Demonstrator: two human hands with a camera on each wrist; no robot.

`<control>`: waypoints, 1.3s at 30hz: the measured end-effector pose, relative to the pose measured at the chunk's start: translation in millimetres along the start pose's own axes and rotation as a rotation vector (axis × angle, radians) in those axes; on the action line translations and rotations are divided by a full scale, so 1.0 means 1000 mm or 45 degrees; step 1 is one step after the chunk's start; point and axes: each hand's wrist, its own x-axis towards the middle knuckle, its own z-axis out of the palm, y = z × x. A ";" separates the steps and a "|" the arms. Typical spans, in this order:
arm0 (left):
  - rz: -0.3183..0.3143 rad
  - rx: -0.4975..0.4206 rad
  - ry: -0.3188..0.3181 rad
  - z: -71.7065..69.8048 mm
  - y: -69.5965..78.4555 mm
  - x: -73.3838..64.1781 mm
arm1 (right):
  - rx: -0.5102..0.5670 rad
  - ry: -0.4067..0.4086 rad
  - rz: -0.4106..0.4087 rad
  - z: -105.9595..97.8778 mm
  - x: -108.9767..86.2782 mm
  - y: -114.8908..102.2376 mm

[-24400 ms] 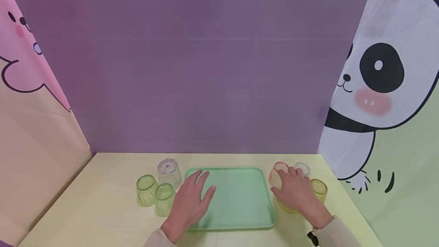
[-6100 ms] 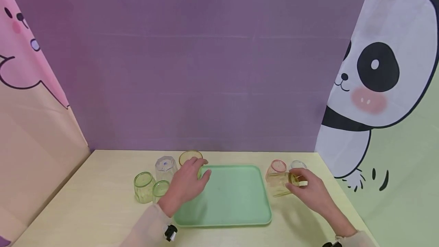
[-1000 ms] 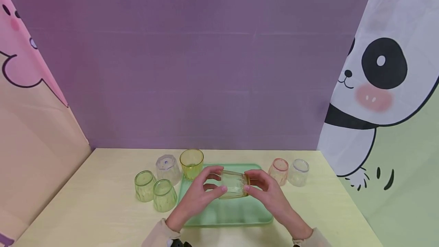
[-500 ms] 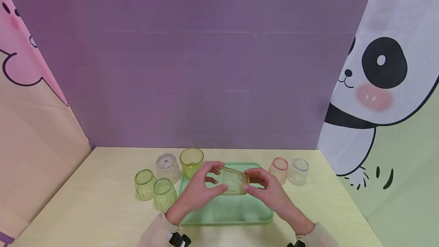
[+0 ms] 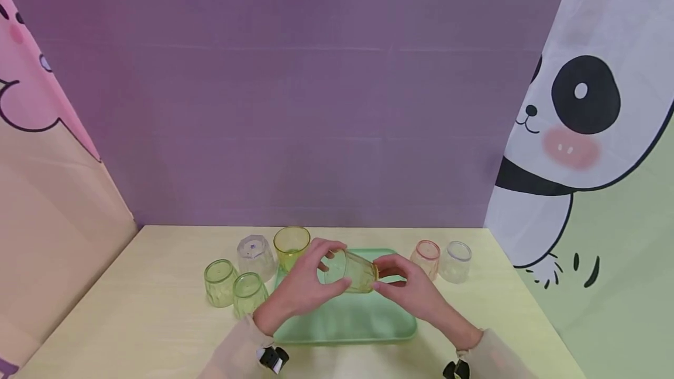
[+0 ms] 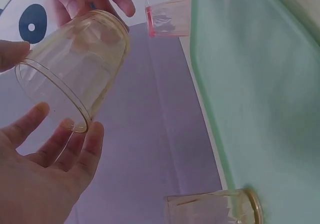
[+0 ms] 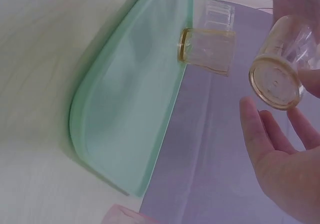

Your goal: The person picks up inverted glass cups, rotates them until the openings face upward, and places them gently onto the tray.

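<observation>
A pale yellow drinking glass (image 5: 360,274) is held on its side above the green tray (image 5: 344,332), its mouth toward the left and tilted up. My left hand (image 5: 300,288) grips it near the rim; in the left wrist view the thumb and fingertips sit around that rim. My right hand (image 5: 416,291) pinches the thick base, which faces the right wrist camera as a glass bottom (image 7: 275,83). Another yellow glass (image 5: 291,244) stands mouth up at the tray's back left corner, also visible as a yellow glass (image 6: 210,209) in the left wrist view.
Left of the tray stand two upside-down green glasses (image 5: 220,283) and a clear faceted glass (image 5: 256,257). Right of it are a pink-rimmed glass (image 5: 426,259) and a clear glass (image 5: 456,262). A purple backdrop (image 5: 316,133) rises behind the table.
One yellow glass has gone from the right side to the tray's back left corner. The other came from the right to the middle; in the last second its mouth tilted up.
</observation>
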 end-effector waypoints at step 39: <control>0.067 0.636 -0.040 -0.017 0.019 0.028 | -1.097 0.074 -0.026 -0.056 0.011 0.000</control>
